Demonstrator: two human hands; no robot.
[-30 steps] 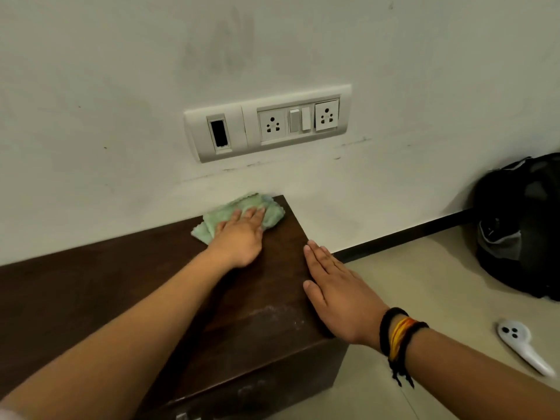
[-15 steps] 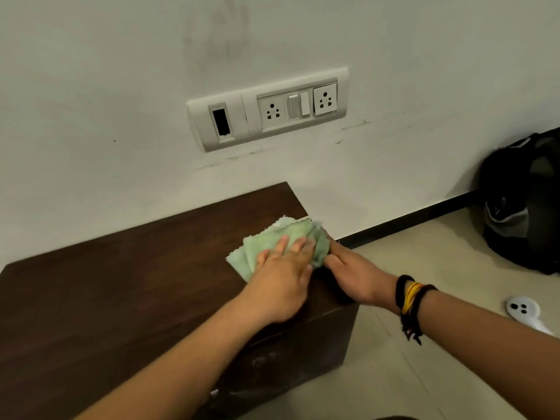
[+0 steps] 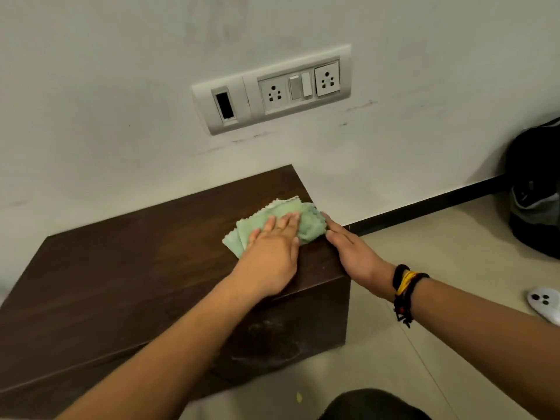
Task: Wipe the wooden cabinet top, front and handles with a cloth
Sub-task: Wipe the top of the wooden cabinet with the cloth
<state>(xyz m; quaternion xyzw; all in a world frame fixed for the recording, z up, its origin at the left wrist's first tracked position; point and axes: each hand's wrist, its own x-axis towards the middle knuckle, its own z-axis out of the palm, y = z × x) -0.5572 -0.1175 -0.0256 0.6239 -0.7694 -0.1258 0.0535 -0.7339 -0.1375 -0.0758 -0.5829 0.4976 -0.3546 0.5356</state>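
A low dark wooden cabinet (image 3: pixel 121 280) stands against the white wall. A folded light green cloth (image 3: pixel 306 221) lies on its top near the right edge. My left hand (image 3: pixel 272 256) presses flat on the cloth with fingers spread. My right hand (image 3: pixel 354 253) rests flat on the cabinet's right top edge, its fingertips touching the cloth's right side. The cabinet's dusty front (image 3: pixel 288 341) shows below my left forearm. No handles are visible.
A socket and switch panel (image 3: pixel 272 89) is on the wall above the cabinet. A black backpack (image 3: pixel 536 192) sits on the tiled floor at the far right. A white controller (image 3: pixel 544 303) lies on the floor near my right forearm. A dark skirting strip (image 3: pixel 424 207) runs along the wall.
My left hand has dragged the cloth from the back right corner forward along the right edge. My right hand has slid up until its fingertips meet the cloth.
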